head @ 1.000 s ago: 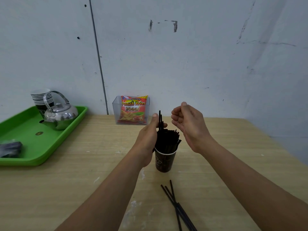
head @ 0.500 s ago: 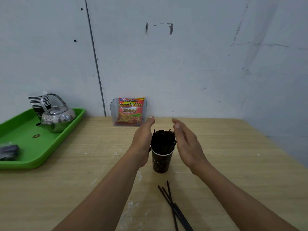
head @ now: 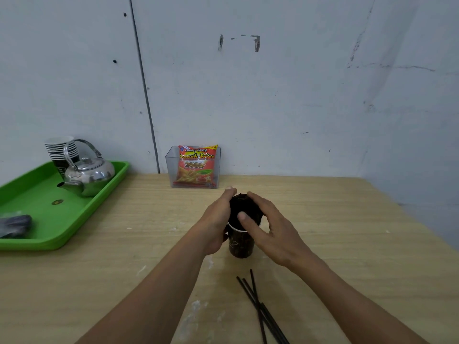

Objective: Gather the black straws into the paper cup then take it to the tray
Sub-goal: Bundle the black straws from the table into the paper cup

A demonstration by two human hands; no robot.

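Over at nine o'clock on the worktop (head: 347, 244) sits the green tray (head: 74, 219), carrying a steel kettle (head: 92, 175) and a stack of cups (head: 60, 147), well apart from the work. At centre the left hand (head: 216, 219) lies with its fingers fairly straight and released, pressed flat against the left flank of the black straws (head: 244, 207); its thumb is hidden. Those straws stand bunched upright in the paper cup (head: 242, 244), which rests on the worktop between both wrists. A few loose straws (head: 258, 304) lie at six o'clock from the cup, not yet gathered. The right hand (head: 273, 232) arches in from three o'clock, fingers curled over the bundle's far side and thumb on its near side, grasping it. The step looks like squaring the bundle: squeeze evenly from both sides and press down gently so the ends seat without tipping the light cup, then fetch the loose ones before heading for the tray
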